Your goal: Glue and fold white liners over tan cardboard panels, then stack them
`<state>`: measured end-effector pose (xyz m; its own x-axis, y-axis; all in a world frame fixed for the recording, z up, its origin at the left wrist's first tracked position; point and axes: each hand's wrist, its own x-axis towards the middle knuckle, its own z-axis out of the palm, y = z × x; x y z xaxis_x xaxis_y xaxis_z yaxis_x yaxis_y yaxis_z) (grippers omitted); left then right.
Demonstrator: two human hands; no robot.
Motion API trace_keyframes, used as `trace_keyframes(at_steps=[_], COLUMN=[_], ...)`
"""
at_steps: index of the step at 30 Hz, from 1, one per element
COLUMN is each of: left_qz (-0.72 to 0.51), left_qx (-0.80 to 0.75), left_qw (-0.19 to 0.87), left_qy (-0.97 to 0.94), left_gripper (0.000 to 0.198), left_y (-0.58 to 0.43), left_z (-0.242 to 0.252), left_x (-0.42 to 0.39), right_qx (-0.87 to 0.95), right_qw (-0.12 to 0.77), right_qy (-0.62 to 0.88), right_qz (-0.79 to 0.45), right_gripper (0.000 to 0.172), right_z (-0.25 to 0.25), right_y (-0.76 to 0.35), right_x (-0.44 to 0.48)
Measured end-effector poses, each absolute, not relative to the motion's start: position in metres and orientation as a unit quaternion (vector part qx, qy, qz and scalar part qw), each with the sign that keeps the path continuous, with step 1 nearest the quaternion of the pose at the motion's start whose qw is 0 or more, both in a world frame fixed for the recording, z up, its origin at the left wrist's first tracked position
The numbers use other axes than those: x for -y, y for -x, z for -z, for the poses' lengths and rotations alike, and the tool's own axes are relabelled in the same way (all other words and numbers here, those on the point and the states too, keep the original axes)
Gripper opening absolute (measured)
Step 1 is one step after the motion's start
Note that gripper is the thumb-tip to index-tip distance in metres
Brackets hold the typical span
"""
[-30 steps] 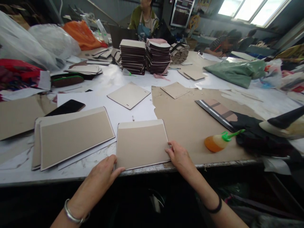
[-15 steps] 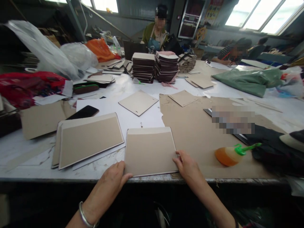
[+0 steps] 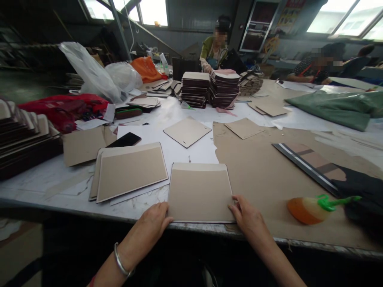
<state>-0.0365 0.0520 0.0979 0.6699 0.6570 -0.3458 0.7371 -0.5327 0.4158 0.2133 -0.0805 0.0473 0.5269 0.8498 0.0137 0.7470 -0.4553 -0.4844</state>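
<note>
A beige rectangular panel [image 3: 200, 195] with dark edges and a paler top strip lies at the table's front edge. My left hand [image 3: 154, 218] grips its lower left corner, thumb on the face and fingers at the side. At the right edge, my right hand [image 3: 245, 211] pinches the panel between thumb and fingers. Left of it rests a small pile of similar panels [image 3: 133, 171], slightly askew. Beyond the held panel, a lighter panel [image 3: 187, 131] with small dark slots lies turned cornerwise on white paper. The fingertips under the panel are hidden.
An orange glue bottle [image 3: 309, 210] with a green nozzle lies on brown paper at right. A black phone [image 3: 125, 140] is behind the pile. Tall stacks of panels [image 3: 195, 91] stand farther back, near a person [image 3: 220, 48]. More dark-edged pieces [image 3: 28, 143] fill the far left.
The camera view has swung left, so everything sits farther right in the picture. Both hands keep their hold on the panel. The person at the back now reaches toward the stacks.
</note>
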Motion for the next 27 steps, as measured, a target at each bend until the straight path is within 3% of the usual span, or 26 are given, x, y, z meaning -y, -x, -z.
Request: trace_keyframes(at_steps=[27], left_qz=[0.054], left_qx=[-0.378], left_qw=[0.282], left_qy=[-0.88], left_gripper=[0.004], left_y=[0.042], left_z=[-0.088], left_x=[-0.054], right_qx=[0.478], right_qw=[0.221], right_qy=[0.847], right_qz=[-0.075], right_gripper=[0.022], right_z=[-0.049], right_y=[-0.208], right_x=[0.081])
